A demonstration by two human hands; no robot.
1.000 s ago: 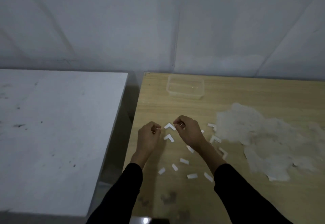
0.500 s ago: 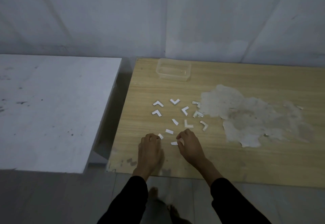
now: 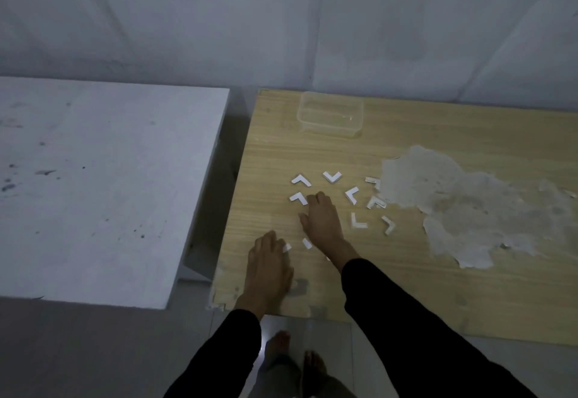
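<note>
White corner piece (image 3: 298, 198) touches the fingertips of the right hand (image 3: 322, 222), loosely stretched, gripping nothing; left hand (image 3: 269, 264) rests flat, fingertips against a short strip (image 3: 286, 247).

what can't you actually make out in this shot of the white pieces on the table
All in the head view.
Right hand: grip faces down, so its own back hides whether it pinches anything.
Small white piece: partly under left hand.
Clear container: too dim to tell contents.
Wooden table: right end cut by frame edge.
</note>
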